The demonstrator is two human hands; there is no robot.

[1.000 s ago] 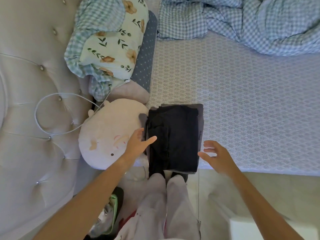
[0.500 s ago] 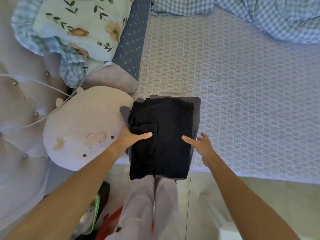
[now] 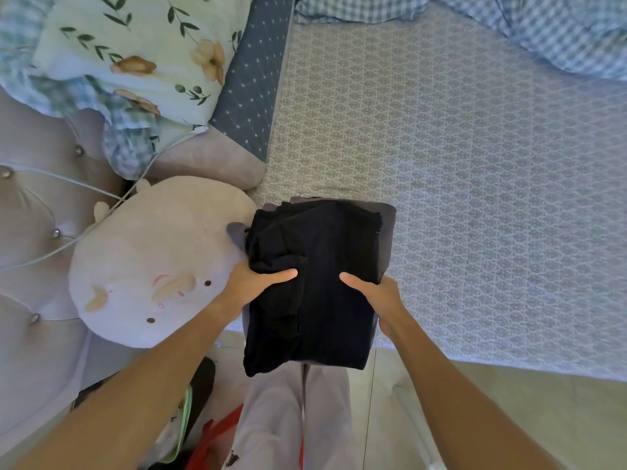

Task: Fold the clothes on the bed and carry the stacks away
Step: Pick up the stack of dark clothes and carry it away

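Note:
A stack of folded clothes (image 3: 325, 266), black on top with grey pieces beneath, sits at the near edge of the bed (image 3: 475, 198) and overhangs it toward me. My left hand (image 3: 254, 283) grips the stack's left side, thumb lying on the black top layer and fingers hidden underneath. My right hand (image 3: 376, 293) grips the right side the same way, thumb on top, fingers tucked under the grey layers. Whether the stack still rests on the mattress or is raised off it, I cannot tell.
A round pale plush pillow (image 3: 152, 266) lies just left of the stack, touching it. Floral and checked pillows (image 3: 135, 56) are piled at the tufted headboard (image 3: 34, 249). A checked blanket (image 3: 543, 25) is bunched at the far right. A white cable (image 3: 61, 184) crosses the headboard. Floor (image 3: 509, 401) below.
Both hands went from hovering open beside the stack to closing on its two sides, thumbs now on top. The view has come nearer to the stack.

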